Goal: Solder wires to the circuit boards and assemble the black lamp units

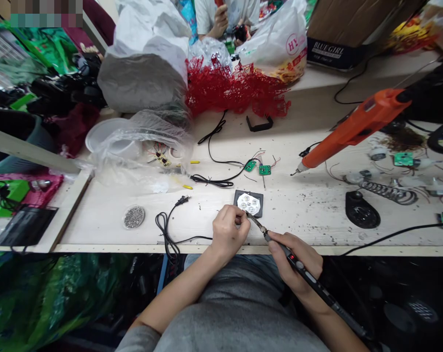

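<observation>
- A black square unit faced with a silver panel of round clear lenses (249,202) lies flat near the front edge of a pale wooden bench (305,208), just ahead of the person's two hands.
- The bare left hand (230,230) is the nearer, its curled fingers at the unit's lower left corner, thumb and forefinger drawn together; whether they pinch anything cannot be told.
- The right hand (305,253), closed in a pen-like grip, steadies a slim black soldering iron with a red display (312,281).
- The iron's long axis slants forward and leftward from the right hand, its metal tip ending at the unit's near edge, beside the left fingertips; the squarish unit itself shows no clear long axis.
- Beyond the unit sit two small green circuit boards with thin wires (264,169).
- To the left, a round clear dish of small metal pieces (134,216); to the right, an orange power screwdriver (353,129) hangs at a slant.
- Across the bench, behind red plastic mesh (236,90), a co-worker's hand (220,20) is raised.
</observation>
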The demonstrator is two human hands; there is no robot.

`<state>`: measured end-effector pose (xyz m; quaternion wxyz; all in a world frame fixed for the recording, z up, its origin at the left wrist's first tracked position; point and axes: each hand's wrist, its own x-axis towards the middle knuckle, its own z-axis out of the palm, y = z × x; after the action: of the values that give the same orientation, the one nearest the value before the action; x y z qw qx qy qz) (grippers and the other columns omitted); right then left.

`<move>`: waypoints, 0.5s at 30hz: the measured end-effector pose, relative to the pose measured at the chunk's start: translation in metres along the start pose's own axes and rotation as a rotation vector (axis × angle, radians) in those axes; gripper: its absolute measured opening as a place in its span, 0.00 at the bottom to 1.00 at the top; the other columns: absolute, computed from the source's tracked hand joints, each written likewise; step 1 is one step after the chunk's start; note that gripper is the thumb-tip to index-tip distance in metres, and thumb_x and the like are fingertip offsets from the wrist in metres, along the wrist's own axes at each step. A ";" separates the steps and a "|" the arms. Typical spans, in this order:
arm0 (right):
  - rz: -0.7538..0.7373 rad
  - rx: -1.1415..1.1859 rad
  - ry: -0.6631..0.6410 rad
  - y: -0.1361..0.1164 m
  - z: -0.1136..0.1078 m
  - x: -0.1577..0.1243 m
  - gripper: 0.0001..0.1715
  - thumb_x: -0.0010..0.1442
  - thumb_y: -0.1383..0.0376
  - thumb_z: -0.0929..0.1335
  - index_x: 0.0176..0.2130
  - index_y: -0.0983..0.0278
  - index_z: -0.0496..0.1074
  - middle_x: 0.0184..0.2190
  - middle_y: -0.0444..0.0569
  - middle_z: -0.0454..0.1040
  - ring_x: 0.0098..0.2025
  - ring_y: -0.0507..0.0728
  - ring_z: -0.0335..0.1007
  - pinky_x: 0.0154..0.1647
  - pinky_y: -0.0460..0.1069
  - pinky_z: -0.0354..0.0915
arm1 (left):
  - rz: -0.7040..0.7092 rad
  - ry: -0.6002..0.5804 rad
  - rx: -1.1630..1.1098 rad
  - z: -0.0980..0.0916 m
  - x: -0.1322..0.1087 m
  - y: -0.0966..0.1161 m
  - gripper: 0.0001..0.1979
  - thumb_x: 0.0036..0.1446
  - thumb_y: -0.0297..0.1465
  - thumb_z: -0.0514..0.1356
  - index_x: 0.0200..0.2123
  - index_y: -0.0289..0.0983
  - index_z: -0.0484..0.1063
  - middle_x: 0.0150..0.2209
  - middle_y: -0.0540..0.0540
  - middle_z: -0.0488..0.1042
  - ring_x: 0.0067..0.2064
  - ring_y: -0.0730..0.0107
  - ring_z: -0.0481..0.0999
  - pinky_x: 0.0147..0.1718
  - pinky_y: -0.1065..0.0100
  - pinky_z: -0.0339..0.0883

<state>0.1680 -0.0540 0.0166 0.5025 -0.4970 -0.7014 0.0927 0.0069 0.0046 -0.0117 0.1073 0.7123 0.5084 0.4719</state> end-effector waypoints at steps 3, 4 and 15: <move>0.013 -0.007 -0.010 0.001 0.000 -0.001 0.12 0.65 0.72 0.69 0.47 0.60 0.76 0.35 0.47 0.81 0.32 0.55 0.79 0.33 0.48 0.77 | 0.008 0.012 0.007 0.000 0.000 0.000 0.07 0.56 0.21 0.57 0.31 0.39 0.68 0.28 0.50 0.74 0.27 0.74 0.74 0.28 0.73 0.70; 0.017 -0.012 -0.026 0.000 -0.001 0.000 0.13 0.65 0.73 0.69 0.47 0.60 0.76 0.35 0.47 0.81 0.33 0.55 0.80 0.34 0.48 0.77 | 0.012 0.016 0.007 0.000 0.000 0.000 0.07 0.56 0.20 0.57 0.31 0.39 0.68 0.28 0.50 0.74 0.27 0.74 0.74 0.28 0.73 0.70; 0.112 0.003 0.072 0.002 -0.029 -0.018 0.17 0.63 0.71 0.71 0.49 0.55 0.79 0.34 0.44 0.81 0.31 0.57 0.79 0.32 0.51 0.76 | -0.012 0.003 0.013 0.000 0.001 0.001 0.07 0.56 0.21 0.57 0.29 0.39 0.68 0.28 0.50 0.74 0.27 0.74 0.74 0.27 0.73 0.70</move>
<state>0.1923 -0.0783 0.0183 0.5221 -0.5377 -0.6539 0.1040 0.0074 0.0045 -0.0103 0.1046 0.7094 0.5158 0.4688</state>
